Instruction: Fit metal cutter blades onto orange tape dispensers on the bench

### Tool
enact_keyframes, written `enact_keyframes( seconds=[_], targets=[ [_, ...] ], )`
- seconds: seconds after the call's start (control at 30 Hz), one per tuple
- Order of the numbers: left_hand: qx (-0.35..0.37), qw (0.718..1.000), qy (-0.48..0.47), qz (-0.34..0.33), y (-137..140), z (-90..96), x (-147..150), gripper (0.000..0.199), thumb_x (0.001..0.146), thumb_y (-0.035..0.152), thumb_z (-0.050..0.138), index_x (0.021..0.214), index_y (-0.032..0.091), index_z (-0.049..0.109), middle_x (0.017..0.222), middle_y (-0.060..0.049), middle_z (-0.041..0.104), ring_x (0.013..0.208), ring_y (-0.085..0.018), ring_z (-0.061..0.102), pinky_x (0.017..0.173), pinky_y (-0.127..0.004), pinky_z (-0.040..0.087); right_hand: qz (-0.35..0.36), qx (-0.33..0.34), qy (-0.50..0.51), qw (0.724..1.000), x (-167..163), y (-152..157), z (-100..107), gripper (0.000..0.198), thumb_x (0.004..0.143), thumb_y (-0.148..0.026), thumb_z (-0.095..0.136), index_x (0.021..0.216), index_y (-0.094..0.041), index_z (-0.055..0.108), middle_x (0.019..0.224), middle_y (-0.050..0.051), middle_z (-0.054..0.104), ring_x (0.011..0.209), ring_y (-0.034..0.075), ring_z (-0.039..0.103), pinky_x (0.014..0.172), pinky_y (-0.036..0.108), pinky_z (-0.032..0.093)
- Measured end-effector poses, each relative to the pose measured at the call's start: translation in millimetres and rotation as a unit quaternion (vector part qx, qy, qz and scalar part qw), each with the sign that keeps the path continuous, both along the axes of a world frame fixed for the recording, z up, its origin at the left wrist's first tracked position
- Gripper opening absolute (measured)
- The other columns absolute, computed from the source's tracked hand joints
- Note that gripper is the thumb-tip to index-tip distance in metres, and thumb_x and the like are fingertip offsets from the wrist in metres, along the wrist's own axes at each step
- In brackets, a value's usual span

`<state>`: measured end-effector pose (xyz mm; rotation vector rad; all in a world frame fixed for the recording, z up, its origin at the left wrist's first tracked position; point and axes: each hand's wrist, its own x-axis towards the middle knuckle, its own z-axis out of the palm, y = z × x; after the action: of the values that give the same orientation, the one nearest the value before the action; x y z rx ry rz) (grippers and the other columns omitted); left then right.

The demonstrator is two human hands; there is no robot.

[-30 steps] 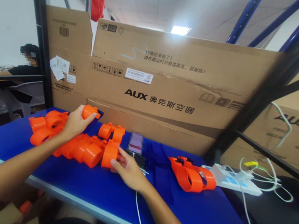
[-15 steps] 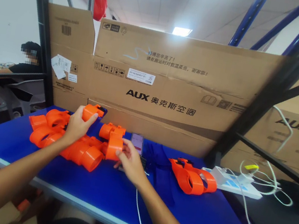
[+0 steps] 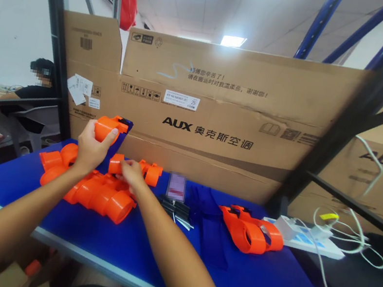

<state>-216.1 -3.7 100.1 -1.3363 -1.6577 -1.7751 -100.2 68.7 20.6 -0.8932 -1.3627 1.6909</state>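
Two-handedly clutching one orange cuff (image 3: 105, 129) raised in left grip (image 3: 94, 147), shifting a second cuff (image 3: 115, 164) leftward in right grip (image 3: 130, 172) to the orange pile (image 3: 97, 194) on the worktop (image 3: 93, 240), so bringing both closer together.

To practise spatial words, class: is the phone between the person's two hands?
No, the phone is to the right of both the left hand, which holds an orange piece, and the right hand.

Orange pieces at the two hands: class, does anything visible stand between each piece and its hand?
Nothing visible does. The left hand holds the raised orange piece directly, thumb against it; the right hand meets the lower orange piece with its fingers.
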Motion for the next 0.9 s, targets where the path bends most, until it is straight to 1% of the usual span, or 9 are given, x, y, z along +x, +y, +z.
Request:
enact_keyframes(
  seconds=[0.17, 0.3, 0.4, 0.47, 0.6, 0.67, 0.73, 0.83, 0.9],
  targets=[
    [-0.021, 0.999, -0.014, -0.033, 1.6, -13.2, 2.0, 0.041, 0.084, 0.06, 0.064, 0.096, 0.022, 0.057, 0.084, -0.001, 0.064, 0.077, -0.02, 0.062, 0.075, -0.032, 0.052, -0.021, -0.002, -0.008, 1.0, 8.8, 3.3, -6.3, 0.021, 0.08, -0.031, 0.075, 0.075, -0.021, 0.058, 0.061, -0.002, 0.059, 0.059, 0.015, 0.06, 0.055, 0.026, 0.053],
    [-0.032, 0.996, -0.036, -0.072, 4.8, -24.6, 3.1, 0.041, 0.083, 0.059, 0.064, 0.1, 0.022, 0.056, 0.088, -0.002, 0.065, 0.081, -0.021, 0.063, 0.077, -0.033, 0.053, -0.018, 0.008, 0.004, 1.0, 31.3, -1.0, 1.2, 0.018, 0.082, -0.03, 0.072, 0.077, -0.02, 0.059, 0.065, 0.001, 0.063, 0.059, 0.015, 0.063, 0.056, 0.028, 0.057],
    [-0.047, 0.989, -0.062, -0.124, 4.4, -33.3, 11.4, 0.039, 0.086, 0.056, 0.061, 0.104, 0.022, 0.054, 0.088, -0.002, 0.065, 0.081, -0.021, 0.064, 0.076, -0.033, 0.054, -0.03, 0.027, 0.035, 0.999, 54.3, -6.1, 17.4, 0.022, 0.089, -0.041, 0.065, 0.098, -0.021, 0.061, 0.076, 0.001, 0.067, 0.059, 0.013, 0.064, 0.054, 0.027, 0.058],
    [-0.063, 0.98, -0.073, -0.173, 2.6, -39.3, 22.9, 0.037, 0.086, 0.054, 0.061, 0.105, 0.023, 0.054, 0.088, -0.002, 0.065, 0.08, -0.021, 0.064, 0.074, -0.033, 0.054, -0.048, 0.047, 0.071, 0.995, 70.2, -11.2, 29.4, 0.038, 0.091, -0.053, 0.06, 0.118, -0.025, 0.055, 0.087, 0.001, 0.068, 0.06, 0.013, 0.065, 0.052, 0.027, 0.058],
    [-0.117, 0.952, -0.063, -0.275, -3.8, -51.7, 59.7, 0.035, 0.083, 0.051, 0.065, 0.103, 0.024, 0.054, 0.092, -0.002, 0.066, 0.081, -0.022, 0.064, 0.073, -0.034, 0.054, -0.058, 0.029, 0.066, 0.996, 93.7, -21.6, 42.5, 0.076, 0.081, -0.067, 0.068, 0.141, -0.032, 0.036, 0.101, 0.004, 0.065, 0.063, 0.016, 0.067, 0.053, 0.034, 0.059],
    [-0.147, 0.936, -0.04, -0.318, -8.0, -57.2, 80.2, 0.032, 0.084, 0.05, 0.066, 0.099, 0.025, 0.054, 0.09, -0.002, 0.065, 0.081, -0.022, 0.063, 0.072, -0.035, 0.053, -0.085, 0.003, 0.054, 0.995, 100.7, -22.9, 41.3, 0.084, 0.079, -0.063, 0.073, 0.144, -0.032, 0.029, 0.102, 0.004, 0.065, 0.064, 0.018, 0.067, 0.053, 0.034, 0.058],
    [-0.167, 0.912, 0.005, -0.373, -13.2, -60.7, 97.3, 0.028, 0.087, 0.048, 0.064, 0.1, 0.025, 0.054, 0.092, -0.003, 0.066, 0.084, -0.023, 0.063, 0.077, -0.037, 0.053, -0.128, -0.017, 0.062, 0.99, 107.3, -20.3, 36.8, 0.083, 0.078, -0.052, 0.077, 0.142, -0.03, 0.03, 0.101, 0.003, 0.066, 0.068, 0.019, 0.068, 0.056, 0.033, 0.058],
    [-0.193, 0.875, 0.088, -0.436, -22.9, -58.7, 111.7, 0.023, 0.092, 0.045, 0.059, 0.103, 0.025, 0.055, 0.097, -0.006, 0.066, 0.088, -0.024, 0.062, 0.083, -0.04, 0.051, -0.158, -0.035, 0.111, 0.981, 121.0, -12.8, 28.7, 0.067, 0.074, -0.031, 0.08, 0.13, -0.027, 0.043, 0.092, 0.0, 0.069, 0.071, 0.018, 0.069, 0.06, 0.03, 0.057],
    [-0.213, 0.85, 0.163, -0.454, -29.9, -51.9, 113.3, 0.022, 0.094, 0.045, 0.057, 0.098, 0.024, 0.056, 0.096, -0.006, 0.064, 0.087, -0.024, 0.06, 0.083, -0.041, 0.051, -0.131, -0.045, 0.145, 0.98, 132.6, -8.8, 24.0, 0.048, 0.071, -0.024, 0.079, 0.112, -0.022, 0.054, 0.082, 0.0, 0.07, 0.066, 0.018, 0.068, 0.06, 0.029, 0.056]
  ],
)
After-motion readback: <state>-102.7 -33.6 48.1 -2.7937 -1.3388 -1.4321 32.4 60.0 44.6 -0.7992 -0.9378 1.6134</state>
